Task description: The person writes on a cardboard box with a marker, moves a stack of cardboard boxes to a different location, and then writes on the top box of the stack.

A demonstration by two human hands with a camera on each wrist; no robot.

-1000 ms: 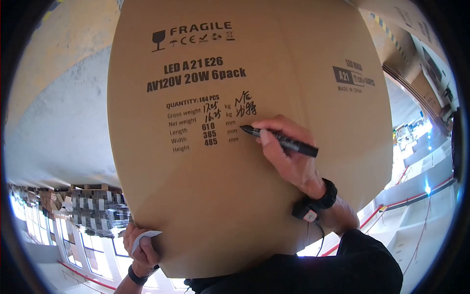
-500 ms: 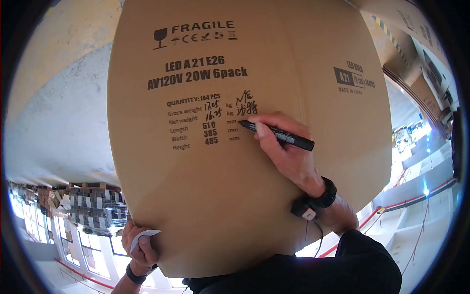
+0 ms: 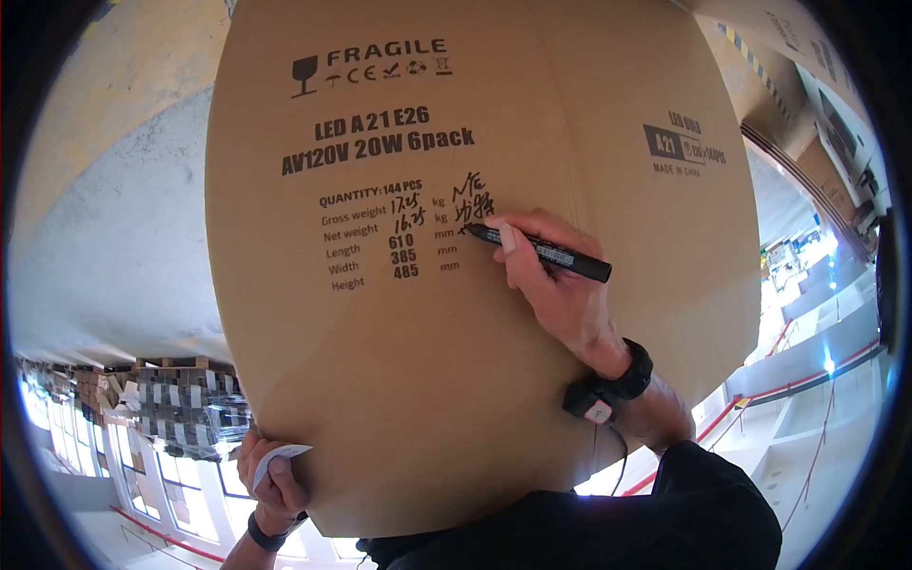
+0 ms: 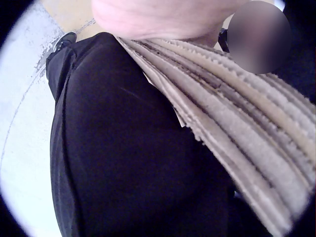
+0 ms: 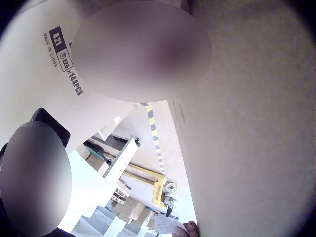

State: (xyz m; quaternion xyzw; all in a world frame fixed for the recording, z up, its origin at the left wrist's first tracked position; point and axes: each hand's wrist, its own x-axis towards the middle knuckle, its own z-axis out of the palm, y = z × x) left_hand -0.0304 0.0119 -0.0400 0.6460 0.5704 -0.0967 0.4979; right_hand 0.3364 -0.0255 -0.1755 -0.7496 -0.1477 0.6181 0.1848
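A large flattened cardboard box [image 3: 427, 380] fills most of the head view, printed with black text and bearing handwritten characters [image 3: 472, 199] beside the weight lines. My right hand [image 3: 560, 294] pinches a black marker [image 3: 570, 260], its tip on the board right of the first "mm", where a short fresh stroke shows. With my left hand [image 3: 275, 483] I grip the box's lower left edge, a folded white paper slip [image 3: 287, 454] under the thumb. Seen from the left wrist, the cardboard's edge [image 4: 222, 108] has several corrugated layers lying against a dark-clothed leg.
Wrapped stacks of goods [image 3: 185, 408] stand on pallets to the left. The right wrist view shows a yellow pallet jack [image 5: 158, 187] and striped floor tape [image 5: 154, 133]. More printed cardboard [image 3: 774, 33] is at the upper right.
The marker tip has come down onto the board, and a small new stroke has appeared beneath the handwriting. The box has shifted slightly left in view; my left hand keeps its grip.
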